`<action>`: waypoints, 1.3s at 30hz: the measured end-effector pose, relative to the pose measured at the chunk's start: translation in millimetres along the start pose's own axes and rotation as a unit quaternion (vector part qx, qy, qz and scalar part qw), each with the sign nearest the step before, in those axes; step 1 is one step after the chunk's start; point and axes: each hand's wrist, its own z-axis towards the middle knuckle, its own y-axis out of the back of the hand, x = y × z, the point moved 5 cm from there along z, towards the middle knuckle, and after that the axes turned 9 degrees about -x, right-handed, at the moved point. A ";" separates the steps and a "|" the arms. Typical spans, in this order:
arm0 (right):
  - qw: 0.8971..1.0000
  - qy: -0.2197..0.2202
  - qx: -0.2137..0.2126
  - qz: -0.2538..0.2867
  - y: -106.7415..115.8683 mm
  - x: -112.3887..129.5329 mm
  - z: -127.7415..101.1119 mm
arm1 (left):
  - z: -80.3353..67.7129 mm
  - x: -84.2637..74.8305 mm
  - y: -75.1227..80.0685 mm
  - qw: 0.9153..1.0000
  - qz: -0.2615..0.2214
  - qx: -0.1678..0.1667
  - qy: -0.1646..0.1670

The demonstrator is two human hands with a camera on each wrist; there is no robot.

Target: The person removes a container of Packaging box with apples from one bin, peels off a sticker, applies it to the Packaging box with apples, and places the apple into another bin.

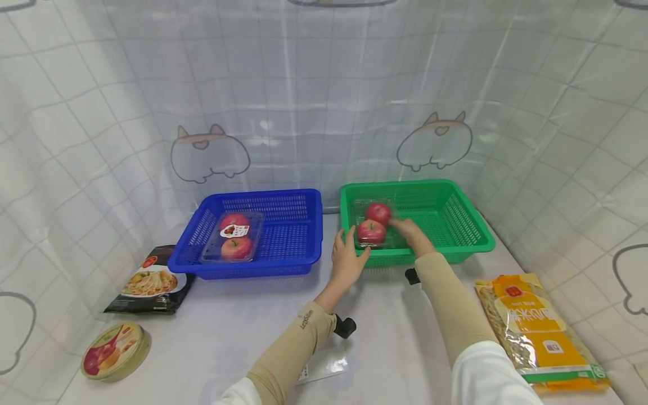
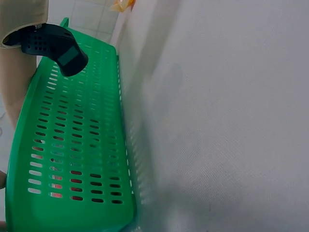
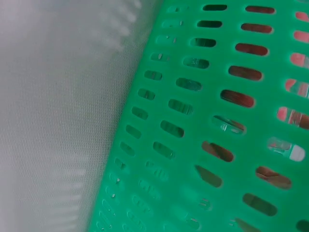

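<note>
Green basket (image 1: 455, 236) wall hiding apple pack (image 1: 373, 224)

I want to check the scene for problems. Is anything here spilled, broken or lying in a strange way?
Nothing stands out. Both hands hold a clear apple pack at the green basket; another pack lies flat in the blue basket. No spill or damage shows.

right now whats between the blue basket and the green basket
Nothing lies there: the head view shows only a narrow strip of bare white table between the blue basket and the green basket. The left hand sits just in front of that gap.
</note>
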 end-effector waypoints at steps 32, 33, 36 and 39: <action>0.967 -0.136 -0.037 0.212 11.0 -11.5 2.8 | 1.7 1.2 -4.0 0.999 0.032 0.003 0.000; 0.966 -0.137 -0.036 0.217 10.9 -11.4 2.5 | 2.2 1.1 -3.8 0.999 0.035 0.002 -0.001; 0.958 -0.146 -0.035 0.246 11.6 -11.0 1.5 | 3.2 1.0 -3.6 0.999 0.042 0.000 -0.005; 0.950 -0.153 -0.034 0.271 12.7 -9.9 0.4 | 4.0 1.0 -2.6 0.999 0.049 -0.004 -0.009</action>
